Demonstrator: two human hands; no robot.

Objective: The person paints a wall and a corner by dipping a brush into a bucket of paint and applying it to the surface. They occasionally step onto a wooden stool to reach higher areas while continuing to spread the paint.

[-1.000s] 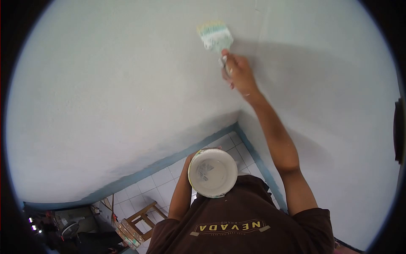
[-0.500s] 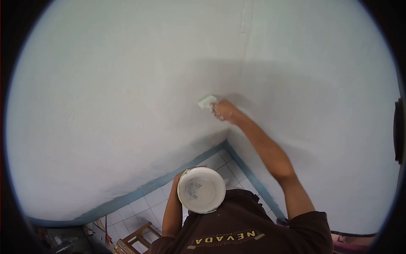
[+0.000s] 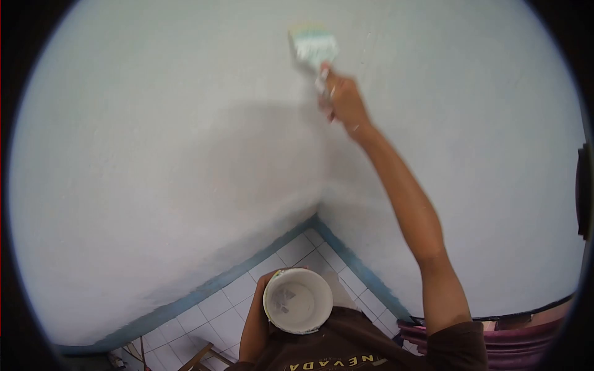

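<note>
High in view, my right hand (image 3: 343,99) is closed round the handle of a wide paintbrush (image 3: 315,51), its pale bristles pointing up against the wall (image 3: 185,136) near the corner. White paint coats the brush and spots my fingers. Down by my body, my left hand (image 3: 265,285) grips the side of a white paint bucket (image 3: 299,301); most of its fingers are hidden behind the bucket. Inside the bucket, whitish smears and a greyish patch show at the bottom.
A blue band (image 3: 204,290) runs along the foot of both walls, which meet at a corner. White floor tiles (image 3: 229,321) lie below. A wooden piece of furniture (image 3: 201,358) stands at lower left, purple folded material (image 3: 520,343) at lower right. A dark object (image 3: 583,191) edges the right side.
My right hand has moved the paintbrush upward along the wall, with the arm more outstretched. The bucket in my left hand sits slightly lower in view, and the view has shifted upward.
</note>
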